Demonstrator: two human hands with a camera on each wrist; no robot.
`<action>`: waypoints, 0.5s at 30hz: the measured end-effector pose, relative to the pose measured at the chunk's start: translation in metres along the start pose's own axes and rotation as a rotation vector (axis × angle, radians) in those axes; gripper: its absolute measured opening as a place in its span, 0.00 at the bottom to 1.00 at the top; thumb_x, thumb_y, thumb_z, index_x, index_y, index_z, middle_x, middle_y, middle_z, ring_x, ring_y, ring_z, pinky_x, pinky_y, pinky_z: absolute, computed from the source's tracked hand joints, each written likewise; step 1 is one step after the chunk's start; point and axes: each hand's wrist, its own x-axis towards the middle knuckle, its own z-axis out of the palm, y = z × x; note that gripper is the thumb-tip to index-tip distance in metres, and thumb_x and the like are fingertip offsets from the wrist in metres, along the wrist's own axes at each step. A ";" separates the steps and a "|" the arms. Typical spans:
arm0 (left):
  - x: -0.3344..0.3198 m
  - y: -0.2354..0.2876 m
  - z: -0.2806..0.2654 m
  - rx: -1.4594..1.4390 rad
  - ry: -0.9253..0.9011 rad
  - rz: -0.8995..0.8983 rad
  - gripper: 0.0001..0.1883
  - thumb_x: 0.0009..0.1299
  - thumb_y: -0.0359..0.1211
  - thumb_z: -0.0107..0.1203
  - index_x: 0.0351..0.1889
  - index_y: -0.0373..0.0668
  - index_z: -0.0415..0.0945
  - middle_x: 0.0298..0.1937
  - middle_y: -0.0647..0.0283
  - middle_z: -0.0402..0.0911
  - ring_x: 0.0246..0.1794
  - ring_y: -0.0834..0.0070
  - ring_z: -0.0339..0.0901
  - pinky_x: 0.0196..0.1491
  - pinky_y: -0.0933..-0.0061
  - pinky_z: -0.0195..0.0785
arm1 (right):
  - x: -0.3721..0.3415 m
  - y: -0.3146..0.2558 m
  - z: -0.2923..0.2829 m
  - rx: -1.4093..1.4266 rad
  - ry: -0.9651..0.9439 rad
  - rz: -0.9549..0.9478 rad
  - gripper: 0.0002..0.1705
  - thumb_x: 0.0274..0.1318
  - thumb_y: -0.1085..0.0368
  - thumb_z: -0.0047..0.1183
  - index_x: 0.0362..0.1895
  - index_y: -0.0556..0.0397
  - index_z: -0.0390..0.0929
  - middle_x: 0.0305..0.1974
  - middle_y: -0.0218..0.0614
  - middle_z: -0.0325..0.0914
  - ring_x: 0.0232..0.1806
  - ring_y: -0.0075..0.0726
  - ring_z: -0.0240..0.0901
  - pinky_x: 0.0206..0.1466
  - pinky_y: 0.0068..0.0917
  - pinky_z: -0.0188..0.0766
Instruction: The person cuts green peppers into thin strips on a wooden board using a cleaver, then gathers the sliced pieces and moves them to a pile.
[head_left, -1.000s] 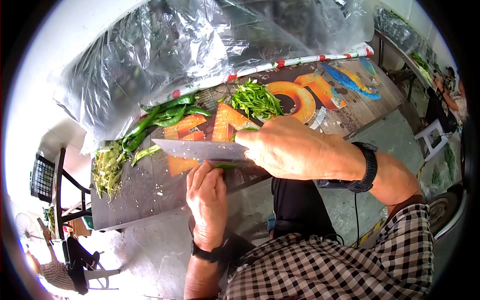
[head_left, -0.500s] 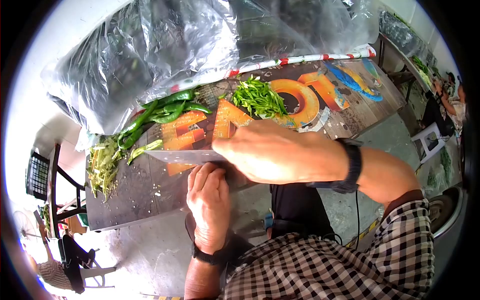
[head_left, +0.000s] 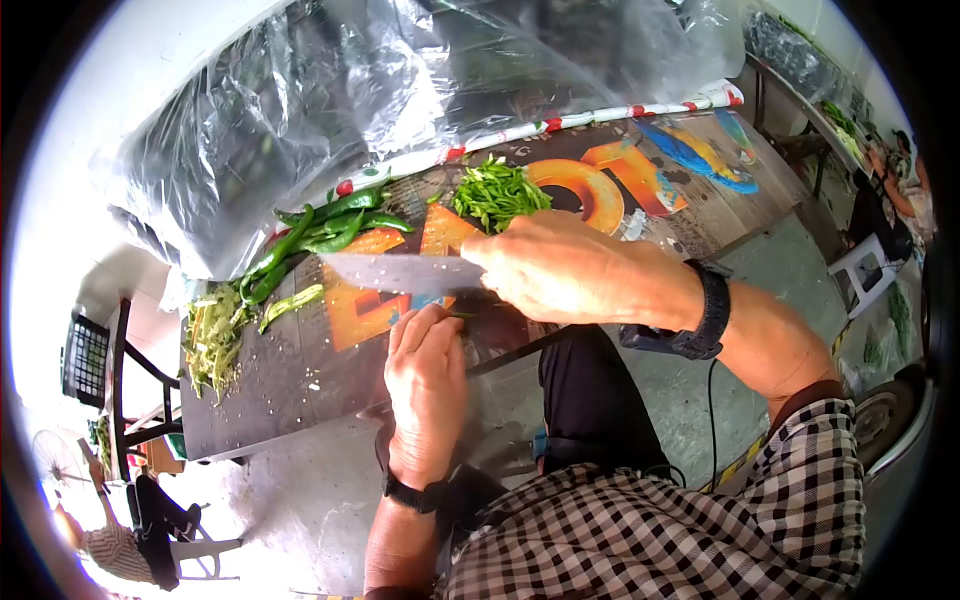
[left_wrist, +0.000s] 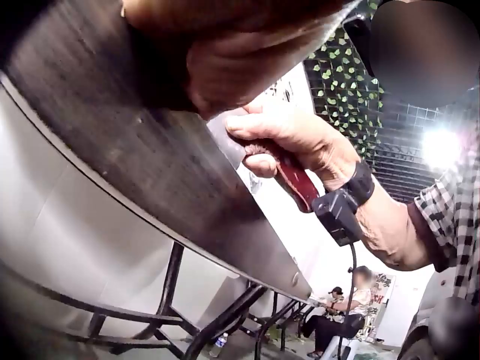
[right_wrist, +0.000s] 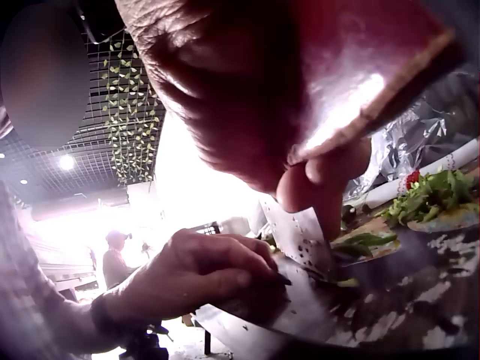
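My right hand (head_left: pixel 560 265) grips a knife (head_left: pixel 400 272) by its red-brown handle (left_wrist: pixel 296 180). The broad blade, flecked with bits, points left across the table, just beyond my left fingertips. My left hand (head_left: pixel 428 390) has bent fingers at the table's near edge, holding a green pepper (head_left: pixel 462 315) that is mostly hidden under them. Farther back lies a heap of sliced green pepper (head_left: pixel 500 192). Whole green peppers (head_left: pixel 330 228) are bunched to its left. A pale green pepper strip (head_left: pixel 292 305) rests near a heap of pale cores and seeds (head_left: pixel 212 335).
Clear plastic sheeting (head_left: pixel 330 90) covers a bulky mass along the table's far side. The wooden table (head_left: pixel 290 390) carries printed orange letters and scattered seeds. A black crate (head_left: pixel 85 358) stands at left, a white stool (head_left: pixel 868 272) at right. Other people sit in the background.
The knife moved left and close over my left fingers, then back away from them toward the far side. My left hand has shifted slightly right and stays at the near edge.
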 end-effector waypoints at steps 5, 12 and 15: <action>0.000 -0.002 0.003 0.025 -0.016 0.029 0.06 0.59 0.19 0.55 0.34 0.34 0.79 0.43 0.54 0.80 0.47 0.53 0.76 0.55 0.59 0.70 | -0.008 -0.012 -0.005 -0.043 -0.055 0.033 0.04 0.50 0.71 0.52 0.29 0.59 0.77 0.23 0.53 0.79 0.26 0.57 0.80 0.31 0.48 0.75; -0.002 -0.003 0.003 0.015 -0.006 0.015 0.08 0.59 0.20 0.56 0.36 0.34 0.80 0.43 0.55 0.80 0.49 0.54 0.76 0.54 0.59 0.70 | -0.009 -0.017 -0.009 0.016 -0.018 0.033 0.04 0.49 0.72 0.51 0.27 0.61 0.76 0.24 0.54 0.79 0.26 0.59 0.79 0.31 0.49 0.75; -0.002 -0.003 0.003 0.017 -0.004 0.028 0.08 0.58 0.19 0.56 0.36 0.35 0.80 0.43 0.55 0.80 0.48 0.54 0.76 0.54 0.59 0.71 | -0.006 -0.014 -0.007 -0.002 -0.060 0.032 0.04 0.50 0.72 0.50 0.28 0.61 0.76 0.23 0.54 0.78 0.27 0.59 0.79 0.31 0.49 0.75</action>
